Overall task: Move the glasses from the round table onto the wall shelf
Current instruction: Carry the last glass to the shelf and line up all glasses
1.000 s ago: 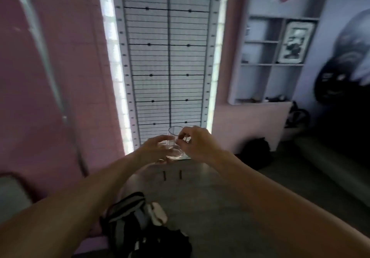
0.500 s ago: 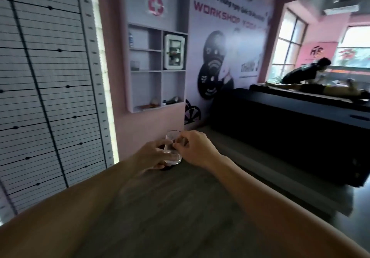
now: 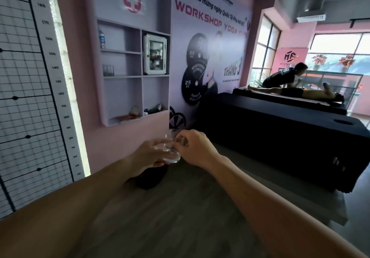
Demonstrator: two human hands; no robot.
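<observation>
A clear drinking glass (image 3: 171,153) is held in front of me at about waist height, below the wall shelf. My left hand (image 3: 151,153) grips it from the left and underneath. My right hand (image 3: 194,149) pinches its rim from the right. The grey wall shelf (image 3: 122,76) hangs on the pink wall up to the left; some glasses (image 3: 108,70) stand on its middle left board. The round table is out of view.
A bottle (image 3: 101,37) and a small white cabinet (image 3: 154,54) sit in the shelf, with small items on its bottom board. A dark bag (image 3: 152,177) lies on the floor under my hands. Black massage beds (image 3: 280,129) stand to the right, with people beyond.
The view has swung right, from the lined wall chart to the shelf and poster wall. The shelf is now closer and larger. Both hands keep their hold on the glass.
</observation>
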